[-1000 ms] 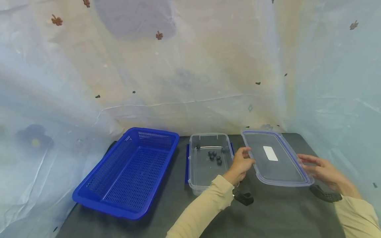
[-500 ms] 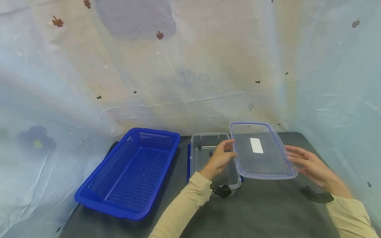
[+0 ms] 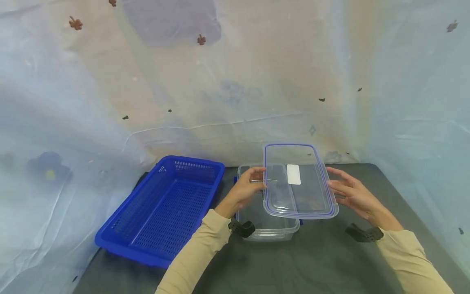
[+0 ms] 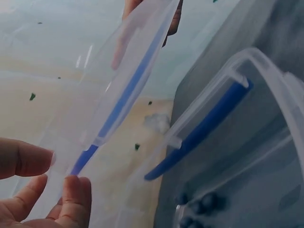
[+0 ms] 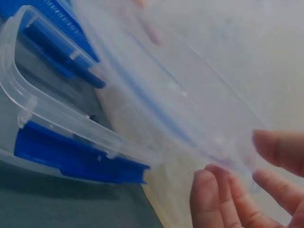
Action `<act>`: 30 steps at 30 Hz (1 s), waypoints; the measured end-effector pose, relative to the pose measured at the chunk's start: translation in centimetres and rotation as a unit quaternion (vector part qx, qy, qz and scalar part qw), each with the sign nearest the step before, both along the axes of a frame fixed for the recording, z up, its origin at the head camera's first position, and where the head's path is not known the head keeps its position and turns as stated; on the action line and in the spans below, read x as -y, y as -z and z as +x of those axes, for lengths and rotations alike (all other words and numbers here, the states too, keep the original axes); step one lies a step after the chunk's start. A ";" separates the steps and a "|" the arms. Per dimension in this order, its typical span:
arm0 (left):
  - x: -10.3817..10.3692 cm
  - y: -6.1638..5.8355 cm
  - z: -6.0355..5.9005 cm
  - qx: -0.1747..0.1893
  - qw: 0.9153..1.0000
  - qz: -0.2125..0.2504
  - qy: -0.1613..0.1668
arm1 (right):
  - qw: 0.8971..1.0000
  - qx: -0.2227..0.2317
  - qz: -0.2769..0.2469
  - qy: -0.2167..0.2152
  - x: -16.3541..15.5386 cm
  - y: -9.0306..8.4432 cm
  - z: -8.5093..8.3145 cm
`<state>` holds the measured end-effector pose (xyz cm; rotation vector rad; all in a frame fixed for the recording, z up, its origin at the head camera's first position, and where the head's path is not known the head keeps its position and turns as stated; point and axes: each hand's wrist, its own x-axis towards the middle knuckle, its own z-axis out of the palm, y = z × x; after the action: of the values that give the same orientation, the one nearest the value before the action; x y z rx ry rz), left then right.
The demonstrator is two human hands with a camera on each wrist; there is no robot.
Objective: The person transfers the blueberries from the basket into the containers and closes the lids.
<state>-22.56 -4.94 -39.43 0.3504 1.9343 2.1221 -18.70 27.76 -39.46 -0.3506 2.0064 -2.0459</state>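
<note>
Lid point(image 3: 299, 181) first: you hold the clear, blue-rimmed cover in the air between both hands, tilted, with its long axis running away from you — the same way the clear container point(image 3: 266, 228) below it runs. It overlaps only the right part of the container's mouth; the left part is uncovered, so the box lies down and to the left of what your fingers carry. Your left hand point(image 3: 244, 190) pinches the lid's left long edge, thumb and fingertips closed narrowly on the rim, as the left wrist view shows. Your right hand point(image 3: 350, 192) steadies the right long edge with fingers spread and nearly straight, the tips against the rim. The left hand is the one nearer the container; it hovers right over the open part.

A few dark blueberries point(image 4: 197, 206) lie on the container's floor. The blue basket point(image 3: 165, 208) sits on the dark surface point(image 3: 330, 261) just left of the container, near but apart.

Compared with a second ago, the lid has travelled leftward and upward — then it was off to the right of the container, clear of it; now it hangs over the right side. Both hands moved left with it.
</note>
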 end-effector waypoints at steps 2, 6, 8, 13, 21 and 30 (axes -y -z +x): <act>0.9 -0.3 0.1 -0.001 1.000 -0.014 0.009 | 1.000 0.002 0.017 0.003 0.7 -0.2 -0.3; 2.8 -1.0 0.1 0.008 0.999 -0.033 0.021 | 0.999 0.001 0.051 0.002 2.2 -0.5 -0.8; 3.8 -1.2 0.1 0.019 0.999 -0.038 0.021 | 0.998 -0.002 0.067 -0.004 3.0 -0.7 -1.2; 6.5 -1.7 -0.2 0.063 0.997 -0.032 0.007 | 0.996 -0.009 0.078 -0.032 5.0 -0.8 -2.1; 9.0 -2.4 -1.3 0.031 0.999 -0.016 0.031 | 0.996 -0.029 0.076 -0.031 6.8 -1.6 -2.9; 10.3 -3.9 -1.7 -0.092 0.992 -0.080 0.019 | 0.976 -0.172 0.132 0.016 7.8 -2.9 -2.9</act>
<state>-24.25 -15.28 -35.49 0.5643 2.1634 1.9557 -21.64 19.98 -36.57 -0.6589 2.4647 -1.7993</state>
